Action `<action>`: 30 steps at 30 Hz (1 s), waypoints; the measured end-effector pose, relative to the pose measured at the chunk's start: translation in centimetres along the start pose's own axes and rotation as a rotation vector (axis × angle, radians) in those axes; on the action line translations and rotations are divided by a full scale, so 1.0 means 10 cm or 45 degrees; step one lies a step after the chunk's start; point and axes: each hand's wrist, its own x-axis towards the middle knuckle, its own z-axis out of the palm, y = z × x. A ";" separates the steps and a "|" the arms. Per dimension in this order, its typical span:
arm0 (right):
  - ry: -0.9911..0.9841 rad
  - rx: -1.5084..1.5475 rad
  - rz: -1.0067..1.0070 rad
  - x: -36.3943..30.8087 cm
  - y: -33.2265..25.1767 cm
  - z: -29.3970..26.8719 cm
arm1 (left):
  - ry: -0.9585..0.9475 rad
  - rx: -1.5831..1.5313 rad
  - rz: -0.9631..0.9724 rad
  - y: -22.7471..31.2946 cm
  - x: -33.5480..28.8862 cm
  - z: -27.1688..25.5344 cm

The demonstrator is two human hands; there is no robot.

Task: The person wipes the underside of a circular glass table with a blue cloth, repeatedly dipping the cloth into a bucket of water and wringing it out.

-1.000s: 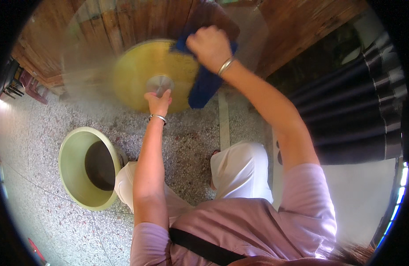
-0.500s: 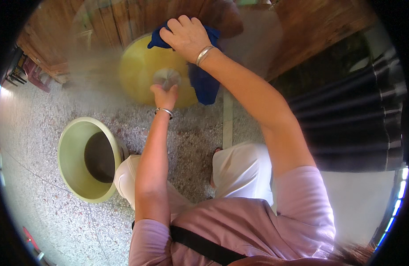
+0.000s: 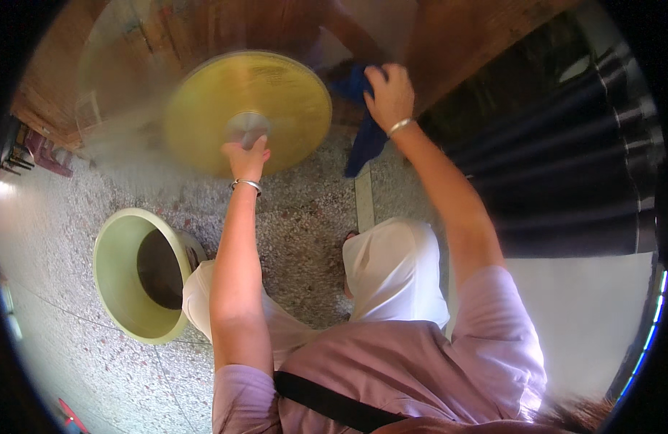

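Note:
My left hand (image 3: 247, 156) grips the silvery centre piece (image 3: 250, 126) of a round yellow lid-like disc (image 3: 290, 87). The disc is held up and tilted, its broad face toward me. To its right, just off the rim, my right hand (image 3: 392, 98) is closed on a dark blue cloth (image 3: 368, 141). Part of the cloth hangs below the fingers, and another part reaches left toward the disc. A silver bracelet circles each wrist. The fingertips of my left hand are partly hidden behind the centre piece.
A pale green bucket (image 3: 106, 278) with dark liquid (image 3: 160, 269) stands on the speckled floor (image 3: 298, 246), beside my left knee. Brown wooden furniture (image 3: 52, 108) lies ahead. Dark pleated fabric (image 3: 551, 181) hangs at right, above a white surface (image 3: 565, 325). A haze blurs the upper left.
My right hand and the blue cloth have moved right and down, off the disc's upper edge. The disc and my left hand have shifted slightly left in view.

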 end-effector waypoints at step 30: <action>0.247 0.130 -0.114 -0.05 0.01 0.32 | 0.038 0.195 0.050 0.02 0.06 -0.02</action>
